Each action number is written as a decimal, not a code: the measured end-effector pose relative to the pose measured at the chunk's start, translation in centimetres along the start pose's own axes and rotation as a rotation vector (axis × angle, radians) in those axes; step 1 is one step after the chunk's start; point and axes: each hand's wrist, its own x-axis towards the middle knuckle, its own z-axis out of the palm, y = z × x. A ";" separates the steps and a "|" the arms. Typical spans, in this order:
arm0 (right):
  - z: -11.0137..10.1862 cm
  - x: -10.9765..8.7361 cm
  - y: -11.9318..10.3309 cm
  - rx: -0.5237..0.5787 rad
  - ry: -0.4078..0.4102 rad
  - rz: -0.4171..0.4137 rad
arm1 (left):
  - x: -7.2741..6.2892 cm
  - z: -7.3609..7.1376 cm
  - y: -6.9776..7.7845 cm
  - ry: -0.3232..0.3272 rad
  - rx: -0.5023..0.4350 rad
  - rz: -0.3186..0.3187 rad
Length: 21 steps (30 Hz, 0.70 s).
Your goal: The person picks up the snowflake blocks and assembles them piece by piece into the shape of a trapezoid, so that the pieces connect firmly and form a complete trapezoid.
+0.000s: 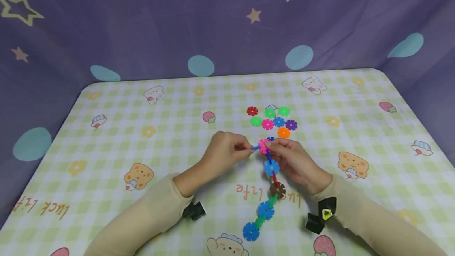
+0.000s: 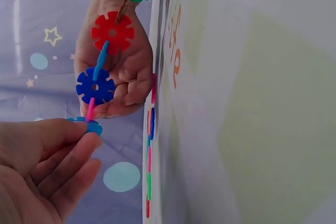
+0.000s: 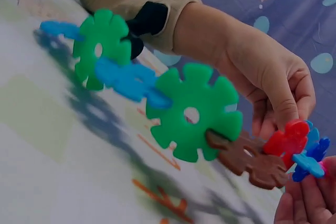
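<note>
At the left a beige sleeve (image 1: 142,212) comes in over the checked tablecloth (image 1: 177,125), a black wrist camera (image 1: 194,210) strapped at its cuff; beyond it the left hand (image 1: 224,151) pinches a light blue disc (image 1: 254,148) between thumb and forefinger, its remaining fingers loosely bent in the left wrist view; the light blue disc, seen edge-on, meets the left side of a pink disc (image 1: 262,146), though how deeply the two are slotted cannot be told.

The pink disc is at the upper end of a chain of notched discs (image 1: 271,167), which runs down toward the near edge through dark blue, light blue, red, brown, green, blue and green to a last blue disc (image 1: 251,232); in the right wrist view the chain hangs above the cloth, its shadow beneath.

Farther back, left to right, loose discs lie near one another: a red one (image 1: 252,111), three green, a pink, a blue, an orange (image 1: 283,132) and a purple one (image 1: 291,125); the right hand (image 1: 296,163) grips the chain's upper end, thumb on the pink disc, fingers curled behind; at the far right, another beige sleeve (image 1: 373,216) carries a second black camera (image 1: 314,223).
</note>
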 end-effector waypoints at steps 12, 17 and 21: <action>-0.4 0.2 0.0 -0.050 -0.042 0.037 | 0.3 0.2 -0.1 -0.015 -0.050 -0.051; -0.5 0.5 0.3 -0.058 -0.092 0.041 | 0.6 0.4 -0.4 -0.041 -0.040 -0.122; -0.7 0.6 0.4 -0.085 -0.085 0.039 | 0.6 0.2 -0.4 -0.106 -0.030 -0.170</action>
